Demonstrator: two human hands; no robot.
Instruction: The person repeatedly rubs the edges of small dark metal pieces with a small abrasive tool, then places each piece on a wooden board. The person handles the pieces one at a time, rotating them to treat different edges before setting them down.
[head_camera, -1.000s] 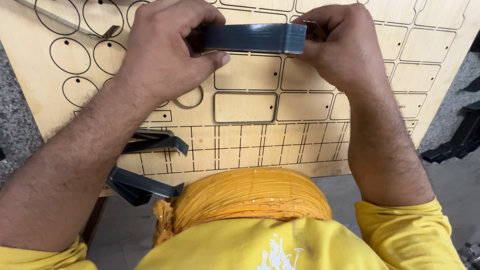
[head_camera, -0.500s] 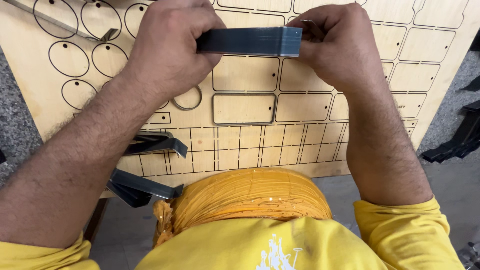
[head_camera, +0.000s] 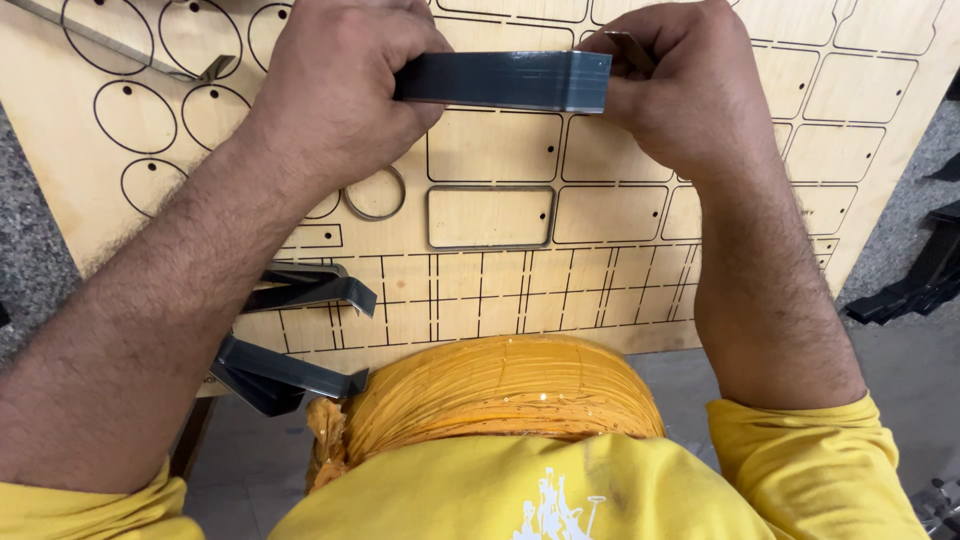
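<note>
Both hands hold a flat dark grey metal strip (head_camera: 505, 81) edge-up above a plywood board (head_camera: 620, 290) cut with outlines of ovals and rounded rectangles. My left hand (head_camera: 335, 85) grips the strip's left end in a closed fist. My right hand (head_camera: 680, 85) pinches the right end, where the strip bends back under the fingers. A rounded rectangular metal band (head_camera: 490, 217) sits set into a slot of the board just below the strip, and a small metal ring (head_camera: 375, 195) lies by my left wrist.
Bent dark metal strips (head_camera: 300, 290) and more bent strips (head_camera: 275, 375) lie under my left forearm at the board's near edge. A thin metal strip (head_camera: 120, 45) rests at the upper left. Dark pieces (head_camera: 920, 285) sit right of the board. An orange wrapped bundle (head_camera: 500, 395) is against my body.
The strip and both hands have shifted slightly downward in view; the grip is the same.
</note>
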